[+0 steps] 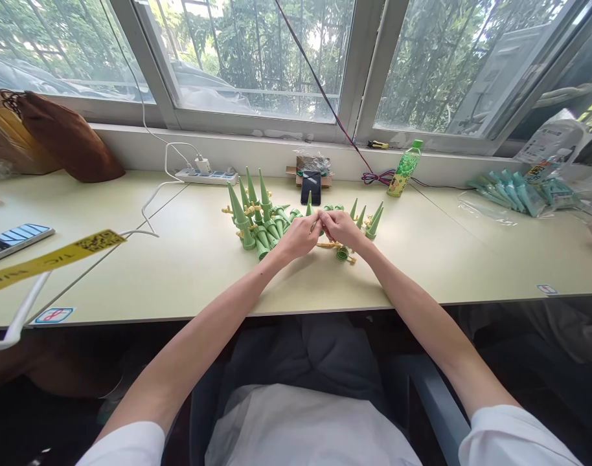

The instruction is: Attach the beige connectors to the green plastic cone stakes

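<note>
My left hand [300, 234] and my right hand [341, 228] meet fingertip to fingertip above the table, both closed in a pinch. Whatever they grip is mostly hidden by the fingers; a bit of green shows below them. Just behind my left hand a green plastic cone-shaped spike [309, 204] points up; whether it is held or standing I cannot tell. To the left, several green spikes [265, 196] with small yellow valves stand upright or lie in a cluster. Other spikes [375, 221] stand beyond my right hand. Below it lie a round green cap [342, 253] and yellow pieces.
A black phone [310, 188] leans on a small cardboard box behind the spikes. A power strip [206, 173] with white cables lies at back left, a green drink bottle [403, 169] at back right. Blue-green packets [514, 191] lie far right; another phone [17, 243] lies left.
</note>
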A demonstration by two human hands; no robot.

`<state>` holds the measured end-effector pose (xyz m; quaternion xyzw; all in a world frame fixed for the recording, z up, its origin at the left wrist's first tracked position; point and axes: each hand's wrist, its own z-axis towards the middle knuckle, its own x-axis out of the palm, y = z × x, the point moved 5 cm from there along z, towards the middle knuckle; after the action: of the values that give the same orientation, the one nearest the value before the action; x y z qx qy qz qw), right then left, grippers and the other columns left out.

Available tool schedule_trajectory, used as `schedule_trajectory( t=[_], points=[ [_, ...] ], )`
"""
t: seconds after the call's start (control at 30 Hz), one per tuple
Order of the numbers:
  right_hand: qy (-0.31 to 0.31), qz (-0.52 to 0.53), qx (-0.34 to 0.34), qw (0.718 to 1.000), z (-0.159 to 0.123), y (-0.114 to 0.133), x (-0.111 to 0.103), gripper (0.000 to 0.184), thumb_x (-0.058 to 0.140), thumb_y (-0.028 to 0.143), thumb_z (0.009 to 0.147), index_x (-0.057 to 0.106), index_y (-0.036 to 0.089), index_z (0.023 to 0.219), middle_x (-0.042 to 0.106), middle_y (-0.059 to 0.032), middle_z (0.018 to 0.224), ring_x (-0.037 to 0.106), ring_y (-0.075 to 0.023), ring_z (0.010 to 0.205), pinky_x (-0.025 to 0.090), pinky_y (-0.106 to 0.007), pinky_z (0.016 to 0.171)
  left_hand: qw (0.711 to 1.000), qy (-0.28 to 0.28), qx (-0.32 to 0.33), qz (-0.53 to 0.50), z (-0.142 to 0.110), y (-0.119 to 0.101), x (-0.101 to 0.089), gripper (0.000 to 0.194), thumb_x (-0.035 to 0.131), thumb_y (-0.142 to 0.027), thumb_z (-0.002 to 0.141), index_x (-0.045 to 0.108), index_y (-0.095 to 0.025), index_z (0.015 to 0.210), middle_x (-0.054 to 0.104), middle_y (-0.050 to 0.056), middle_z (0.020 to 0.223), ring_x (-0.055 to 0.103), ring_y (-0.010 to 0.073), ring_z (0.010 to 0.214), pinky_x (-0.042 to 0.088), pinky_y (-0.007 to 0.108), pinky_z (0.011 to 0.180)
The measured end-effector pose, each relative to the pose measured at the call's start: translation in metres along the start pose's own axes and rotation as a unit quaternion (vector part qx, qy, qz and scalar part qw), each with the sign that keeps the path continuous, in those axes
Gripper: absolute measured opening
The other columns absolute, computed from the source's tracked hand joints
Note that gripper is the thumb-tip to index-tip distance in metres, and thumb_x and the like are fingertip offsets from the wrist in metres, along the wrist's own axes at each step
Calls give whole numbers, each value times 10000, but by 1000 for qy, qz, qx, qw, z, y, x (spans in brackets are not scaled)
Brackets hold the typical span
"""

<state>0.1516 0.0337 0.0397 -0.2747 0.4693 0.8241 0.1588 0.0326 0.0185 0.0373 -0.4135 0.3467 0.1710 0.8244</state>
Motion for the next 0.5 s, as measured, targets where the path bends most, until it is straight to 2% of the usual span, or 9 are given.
schedule_trajectory(
  t=[0.5],
  points=[
    [-5, 12, 7, 1000, 0, -1, 0, 579, 347, 579, 966, 416, 200, 534, 476, 12, 423, 439, -101, 436, 364, -239, 527, 999, -29, 13, 5, 0, -3, -4, 269, 387, -274, 967, 628, -156, 967, 642, 24, 679, 584, 135, 626, 401, 221, 618]
  ],
)
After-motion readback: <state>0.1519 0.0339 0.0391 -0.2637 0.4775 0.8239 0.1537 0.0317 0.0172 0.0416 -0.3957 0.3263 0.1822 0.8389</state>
